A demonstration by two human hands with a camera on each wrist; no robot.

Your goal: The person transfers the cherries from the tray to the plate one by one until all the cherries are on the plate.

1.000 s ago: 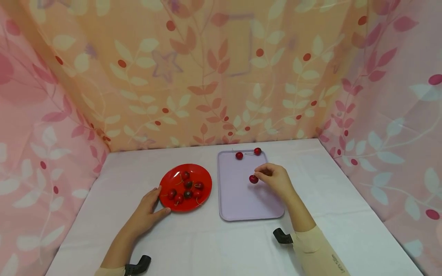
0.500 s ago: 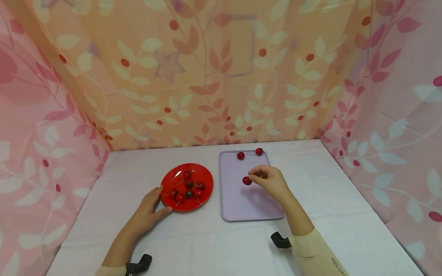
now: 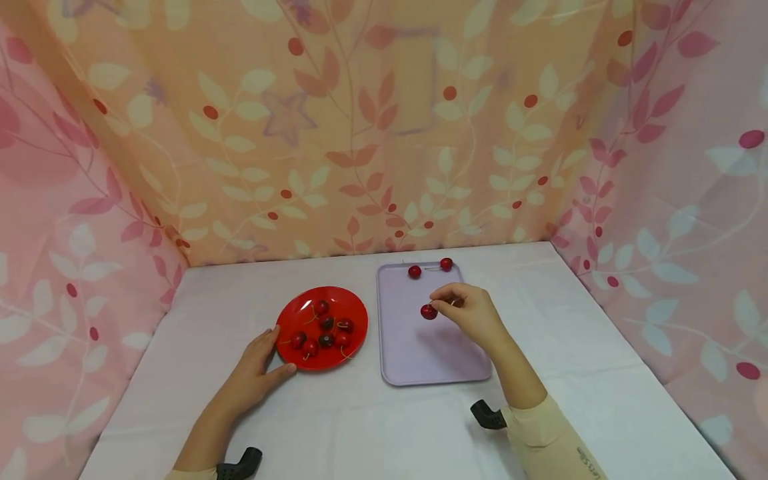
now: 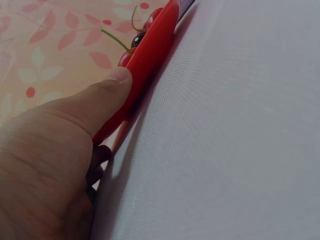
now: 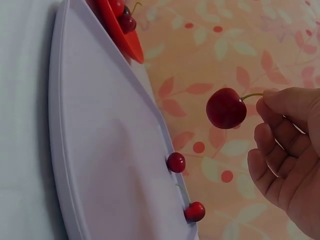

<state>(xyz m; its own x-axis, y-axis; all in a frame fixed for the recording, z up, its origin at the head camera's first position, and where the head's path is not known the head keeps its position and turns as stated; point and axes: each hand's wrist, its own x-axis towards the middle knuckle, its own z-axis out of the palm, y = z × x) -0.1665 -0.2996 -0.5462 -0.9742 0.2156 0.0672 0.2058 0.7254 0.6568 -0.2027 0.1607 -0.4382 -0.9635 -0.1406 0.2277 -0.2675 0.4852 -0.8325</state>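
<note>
My right hand pinches the stem of a red cherry and holds it in the air above the lilac tray; the right wrist view shows the cherry hanging off my fingertips. Two more cherries lie at the tray's far edge. My left hand holds the near-left rim of the red plate, thumb on the rim. Several cherries lie on the plate.
The table is covered with a white cloth. Floral curtains close in the back, left and right sides. The tray lies just right of the plate.
My right hand has carried the cherry a little to the left over the tray. The left hand and plate have stayed put.
</note>
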